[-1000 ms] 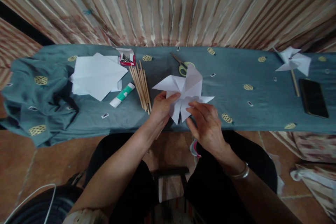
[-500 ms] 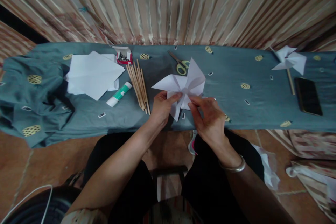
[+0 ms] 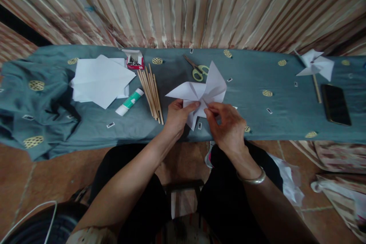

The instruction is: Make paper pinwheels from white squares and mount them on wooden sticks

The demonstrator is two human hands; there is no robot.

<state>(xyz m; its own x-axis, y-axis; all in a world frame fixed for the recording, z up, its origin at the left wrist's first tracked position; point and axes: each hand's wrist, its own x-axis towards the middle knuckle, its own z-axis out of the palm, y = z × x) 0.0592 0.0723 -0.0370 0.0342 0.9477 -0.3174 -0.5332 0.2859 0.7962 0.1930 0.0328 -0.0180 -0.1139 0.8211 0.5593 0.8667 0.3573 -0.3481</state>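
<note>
A white paper pinwheel [image 3: 213, 84], its corners folded toward the middle, is held between my hands above the cloth. My left hand [image 3: 177, 116] grips its lower left side, the thumb pressing near the centre. With thumb and index finger pinched, my right hand [image 3: 227, 124] holds a paper flap on the right of the centre. Just beyond the pinwheel lie scissors [image 3: 198, 73] with yellow-green handles. To the left of my left hand rests a bundle of wooden sticks [image 3: 151, 93].
A glue stick [image 3: 130, 101], a stack of white paper [image 3: 100, 80] and an open red box [image 3: 135, 61] of small metal pieces lie to the left. At the right are a finished pinwheel on a stick [image 3: 316, 65] and a phone [image 3: 336, 105]. A patterned cloth [image 3: 257, 122] covers the table.
The pinwheel's upper and right blades have shifted slightly to the right. My right hand still pinches near the centre, and both hands have barely moved.
</note>
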